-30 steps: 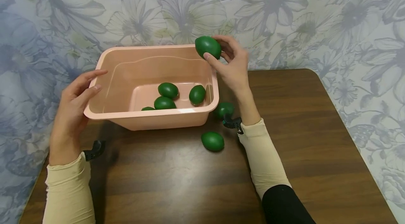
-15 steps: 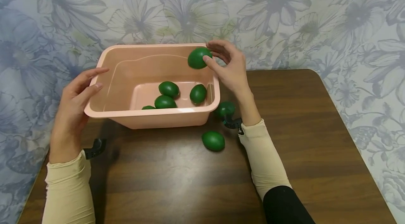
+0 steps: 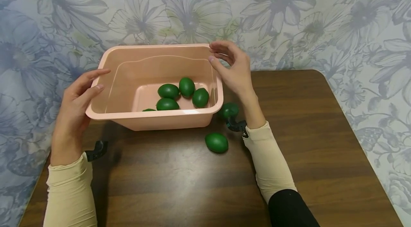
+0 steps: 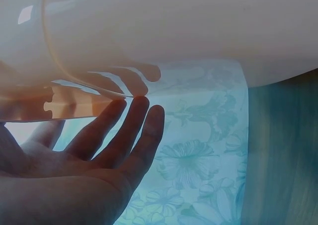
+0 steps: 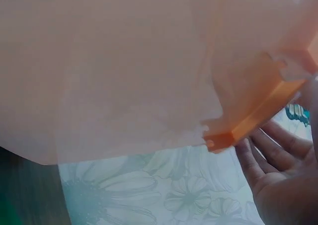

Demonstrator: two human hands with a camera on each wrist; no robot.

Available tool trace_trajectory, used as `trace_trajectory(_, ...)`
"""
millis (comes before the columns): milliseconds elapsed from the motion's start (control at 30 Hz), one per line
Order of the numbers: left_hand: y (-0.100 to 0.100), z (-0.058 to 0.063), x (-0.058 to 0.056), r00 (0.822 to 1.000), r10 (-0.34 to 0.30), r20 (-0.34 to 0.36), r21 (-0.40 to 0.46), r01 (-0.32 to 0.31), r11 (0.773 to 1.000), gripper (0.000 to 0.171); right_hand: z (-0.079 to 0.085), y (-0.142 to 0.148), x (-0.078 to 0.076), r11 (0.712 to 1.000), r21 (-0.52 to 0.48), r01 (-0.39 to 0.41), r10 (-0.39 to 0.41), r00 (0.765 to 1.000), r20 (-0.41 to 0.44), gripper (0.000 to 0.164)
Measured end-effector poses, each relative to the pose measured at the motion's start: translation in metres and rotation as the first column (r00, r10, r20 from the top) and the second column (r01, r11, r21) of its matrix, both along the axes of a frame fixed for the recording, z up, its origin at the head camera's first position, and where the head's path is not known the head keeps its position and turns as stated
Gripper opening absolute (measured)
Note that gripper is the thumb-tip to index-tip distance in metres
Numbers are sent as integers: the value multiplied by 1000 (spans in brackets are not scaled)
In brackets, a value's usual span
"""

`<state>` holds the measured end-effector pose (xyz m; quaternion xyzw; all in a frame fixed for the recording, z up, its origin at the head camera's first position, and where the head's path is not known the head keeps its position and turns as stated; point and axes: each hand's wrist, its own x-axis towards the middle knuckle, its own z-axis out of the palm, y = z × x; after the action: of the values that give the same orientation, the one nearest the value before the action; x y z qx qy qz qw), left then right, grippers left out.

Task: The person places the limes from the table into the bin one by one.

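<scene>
The left hand point(image 3: 74, 105) pinched the rim point(image 3: 128, 115) of a smooth, round-cornered peach basin point(image 3: 163, 124); inside lay five glossy green ovals point(image 3: 168, 104), one mostly hidden. Two more ovals point(image 3: 216, 143), bluntly pointed, sat on the wood-grain table point(image 3: 179, 184) near the basin's right front corner. The right hand point(image 3: 235, 69), thumb and bent fingers apart, was at the right rim
</scene>
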<state>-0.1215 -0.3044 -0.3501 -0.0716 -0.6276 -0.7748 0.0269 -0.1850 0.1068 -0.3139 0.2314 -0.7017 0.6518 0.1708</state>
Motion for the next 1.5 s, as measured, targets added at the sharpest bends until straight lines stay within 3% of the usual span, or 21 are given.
trace_trajectory(167, -2, 1, 1, 1000, -1, 11, -9, 1, 1000, 44, 0, -3, 0, 999, -34, 16, -17, 1000, -14, 32)
trace_trajectory(467, -1, -1, -1, 1000, -5, -6, 2, 5, 1000, 44, -3, 7, 2, 993, -80, 84, -75, 992, 104, 34)
trace_trajectory(667, -1, 0, -1, 1000, -3, 0, -11, 3, 1000, 44, -6, 19, 8, 995, -45, 91, -85, 989, 124, 33)
trace_trajectory(1000, -2, 0, 1, 1000, 0, 7, -20, 0, 1000, 44, -17, 47, 25, 999, 5, 32, -33, 986, 161, 31)
trace_trajectory(1267, 3, 0, -1, 1000, -11, 19, -39, 12, 999, 45, -42, 82, 31, 997, 75, -38, 21, 976, 218, 27)
trace_trajectory(1500, 0, 0, 1, 1000, -2, 6, -30, 2, 1000, 44, -52, 93, 28, 980, 89, -177, 145, 947, 287, 28)
